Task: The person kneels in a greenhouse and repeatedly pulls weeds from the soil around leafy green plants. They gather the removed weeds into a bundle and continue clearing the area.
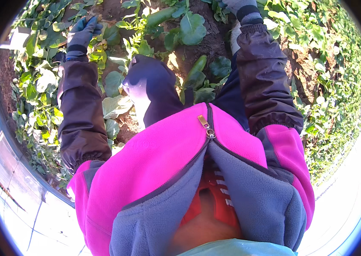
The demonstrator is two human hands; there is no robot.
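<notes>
My left hand (pixel 83 32), in a grey glove with blue fingers, is at the upper left among leafy plants. Its fingers are curled beside a thin dry stalk, and what they hold, if anything, is too small to make out. At the top edge, my right hand (pixel 237 5) wears a grey glove, and the frame cuts its fingers off. Between my hands a long green radish-like vegetable (pixel 161 17) lies beside broad green leaves (pixel 192 29). Another long green vegetable (pixel 197 66) lies closer to me, between my legs.
Brown soil (pixel 206 45) shows between the plants. Dense low greenery (pixel 338 81) covers the right side. My bent knee (pixel 150 79) in dark trousers rises in the middle. Pale sheeting (pixel 18 200) with dark lines curves along the lower left.
</notes>
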